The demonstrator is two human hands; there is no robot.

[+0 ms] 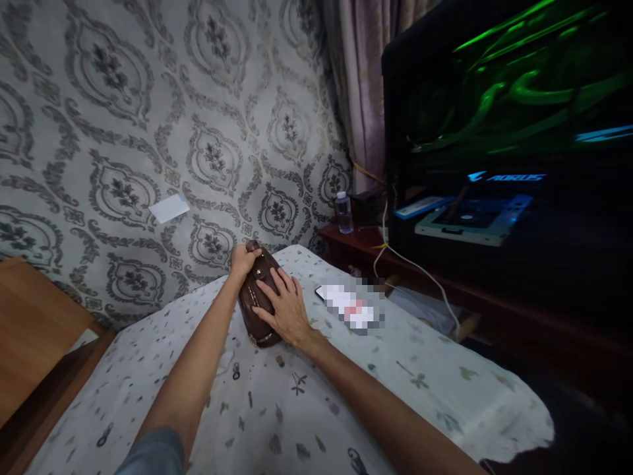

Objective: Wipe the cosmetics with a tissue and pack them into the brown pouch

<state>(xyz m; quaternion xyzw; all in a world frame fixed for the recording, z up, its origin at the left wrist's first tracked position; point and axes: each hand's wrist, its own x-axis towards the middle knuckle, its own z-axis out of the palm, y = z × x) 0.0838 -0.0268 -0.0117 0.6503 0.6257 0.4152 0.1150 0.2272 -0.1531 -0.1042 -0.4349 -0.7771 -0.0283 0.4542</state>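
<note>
A dark brown leather-like bag (pixel 254 318) with gold-coloured zips and a small round metal snap rests on the printed bed sheet. At its far end, my left hand (pixel 244 262) is closed round the edge near the snap. My right hand (pixel 287 305) lies spread across the bag's right side, fingers apart and touching its surface. Part of the bag is hidden beneath that hand.
A phone with a blurred screen (pixel 346 305) lies right of the bag. Beyond it are a clear bottle (pixel 344 212), a white cable (pixel 420 267) and a dark computer case lit green (pixel 494 105). A wooden board (pixel 39 330) borders the left.
</note>
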